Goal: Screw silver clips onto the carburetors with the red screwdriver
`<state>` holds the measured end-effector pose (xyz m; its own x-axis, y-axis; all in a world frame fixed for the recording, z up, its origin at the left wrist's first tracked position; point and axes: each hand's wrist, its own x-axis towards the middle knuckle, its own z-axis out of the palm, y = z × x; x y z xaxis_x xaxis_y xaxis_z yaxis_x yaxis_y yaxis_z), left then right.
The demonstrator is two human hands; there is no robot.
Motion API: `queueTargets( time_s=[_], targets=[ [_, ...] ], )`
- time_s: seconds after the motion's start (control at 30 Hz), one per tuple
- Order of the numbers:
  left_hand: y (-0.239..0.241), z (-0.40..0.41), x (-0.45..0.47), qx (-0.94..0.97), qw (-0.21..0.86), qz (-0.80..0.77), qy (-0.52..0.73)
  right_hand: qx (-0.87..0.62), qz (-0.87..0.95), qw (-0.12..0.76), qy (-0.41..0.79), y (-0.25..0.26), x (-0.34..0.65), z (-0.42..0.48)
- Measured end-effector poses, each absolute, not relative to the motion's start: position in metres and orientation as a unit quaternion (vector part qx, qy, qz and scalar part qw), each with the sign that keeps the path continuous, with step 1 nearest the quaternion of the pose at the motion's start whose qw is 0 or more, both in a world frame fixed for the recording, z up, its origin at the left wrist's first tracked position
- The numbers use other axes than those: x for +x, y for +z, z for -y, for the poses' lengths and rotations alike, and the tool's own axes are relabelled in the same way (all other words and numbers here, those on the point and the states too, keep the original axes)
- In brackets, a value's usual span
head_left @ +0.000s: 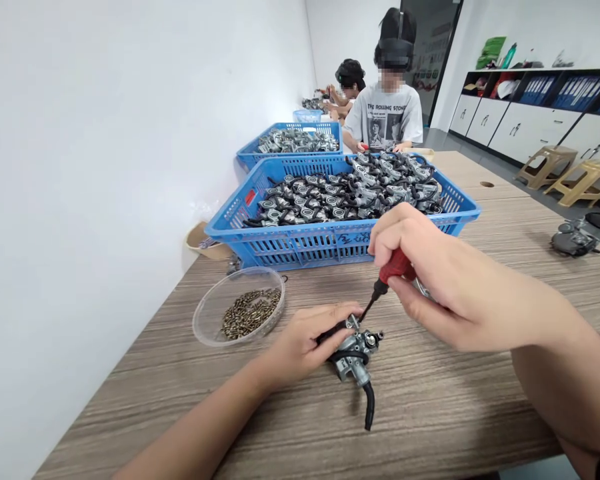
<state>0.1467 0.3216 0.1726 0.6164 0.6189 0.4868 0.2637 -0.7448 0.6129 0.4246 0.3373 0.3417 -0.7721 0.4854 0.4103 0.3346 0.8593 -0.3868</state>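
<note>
My left hand (303, 343) is closed around a small grey metal carburetor (356, 353) with a black hose, holding it down on the wooden table (455, 400). A red-handled screwdriver (387, 277) is gripped in my right hand (430, 277), and its dark tip rests on the top of the carburetor, slanting down to the left. A clear plastic bowl (207, 310) of small dark screws stands just left of my left hand.
A blue basket (310, 247) heaped with carburetors stands behind my hands, a second blue basket (253, 155) beyond it. Two other people work further along the table. One loose carburetor (574, 239) lies at the right edge. Stools and cabinets stand at the far right.
</note>
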Motion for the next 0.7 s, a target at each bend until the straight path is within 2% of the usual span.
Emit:
queueTargets(
  time_s=[0.1, 0.17, 0.33, 0.43, 0.53, 0.7],
  targets=[
    [0.173, -0.321, 0.147, 0.863, 0.242, -0.261, 0.358, -0.208, 0.931, 0.226, 0.197, 0.352, 0.434, -0.335],
    [0.173, -0.321, 0.147, 0.864, 0.239, -0.257, 0.362, -0.198, 0.931, 0.242, 0.188, 0.352, 0.434, -0.339],
    [0.175, -0.322, 0.148, 0.869, 0.232, -0.249, 0.358, -0.187, 0.919, 0.34, 0.071, 0.332, 0.413, -0.349],
    [0.176, -0.321, 0.147, 0.874, 0.224, -0.25, 0.352, -0.247, 0.907, 0.34, 0.024, 0.325, 0.405, -0.349],
    [0.176, -0.321, 0.147, 0.875, 0.222, -0.245, 0.352, -0.255, 0.918, 0.295, 0.071, 0.33, 0.412, -0.346],
    [0.176, -0.32, 0.147, 0.873, 0.232, -0.259, 0.342, -0.175, 0.916, 0.261, 0.25, 0.343, 0.424, -0.339]
  ],
)
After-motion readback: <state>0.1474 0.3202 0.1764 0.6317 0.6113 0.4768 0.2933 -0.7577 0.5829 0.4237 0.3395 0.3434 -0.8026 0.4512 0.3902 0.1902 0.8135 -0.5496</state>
